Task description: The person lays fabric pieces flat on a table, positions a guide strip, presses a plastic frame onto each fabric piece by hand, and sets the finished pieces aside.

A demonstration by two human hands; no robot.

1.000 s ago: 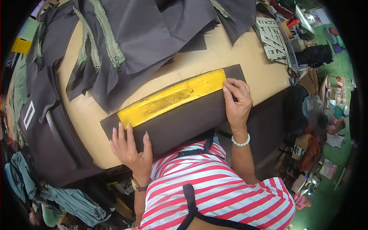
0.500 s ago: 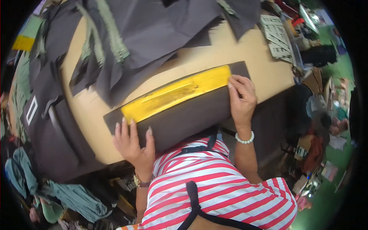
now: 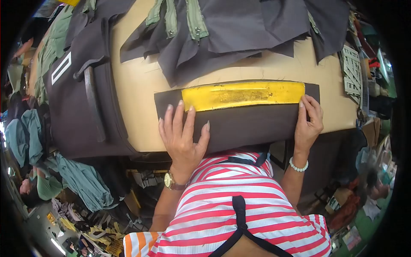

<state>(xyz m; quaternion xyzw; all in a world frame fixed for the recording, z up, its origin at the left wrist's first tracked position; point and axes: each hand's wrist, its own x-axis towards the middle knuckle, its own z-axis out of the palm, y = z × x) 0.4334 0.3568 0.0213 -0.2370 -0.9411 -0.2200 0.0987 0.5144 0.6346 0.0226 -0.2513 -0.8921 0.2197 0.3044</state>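
A long yellow strip (image 3: 244,95), slightly curved and smudged dark in its middle, lies on a dark fabric piece (image 3: 248,124) on the tan table (image 3: 137,85). My left hand (image 3: 182,137) rests with spread fingers on the dark fabric, its fingertips at the strip's left end. At the strip's right end, my right hand (image 3: 309,120) pinches the corner between thumb and fingers. Whether the fabric is also pinched there is unclear.
Dark fabric pieces with green zippers (image 3: 197,25) cover the table's far side. At the left lie a hammer (image 3: 90,94) and dark fabric with a white rectangle (image 3: 61,68). White slotted templates (image 3: 352,70) lie at the right edge. Teal cloth (image 3: 85,184) hangs lower left.
The view has turned and shifted, so the strip now looks nearly level and farther right. The hammer shows more clearly. Both hands keep their places at the strip's ends.
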